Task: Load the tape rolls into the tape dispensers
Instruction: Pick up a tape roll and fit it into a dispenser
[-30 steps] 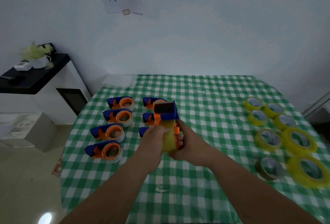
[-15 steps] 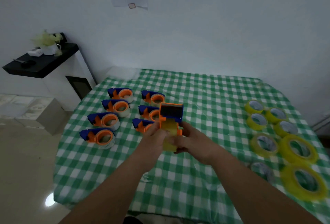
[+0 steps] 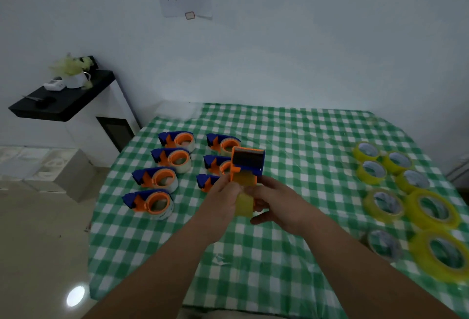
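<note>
we hold one tape dispenser (image 3: 247, 163) up above the middle of the table (image 3: 299, 130), both hands on it. it is orange and blue, its dark flat mouth end turned up and away from us, with a blue frame on the right and an orange edge on the left and top. a yellowish translucent tape roll (image 3: 244, 203) sits in its lower part, and a strip of the same yellow tape runs up from the roll toward the mouth. our left hand (image 3: 223, 200) has its fingers curled against the left side of the dispenser and the roll; whether the fingertips pinch the tape strip we cannot tell. our right hand (image 3: 278, 203) grips the right side and underside, fingers wrapped round the body, thumb stretched below the roll. on the green-and-white checked cloth behind and to the left lie seven loaded dispensers (image 3: 154, 179), each blue with an orange hub and a pale roll inside, in two columns: four on the left, three on the right, the right column partly hidden by our hands. at the right edge of the table lie loose yellow tape rolls (image 3: 431, 210), flat on the cloth, close together, the nearer ones larger, one dull greyish roll (image 3: 384, 245) among them.
</note>
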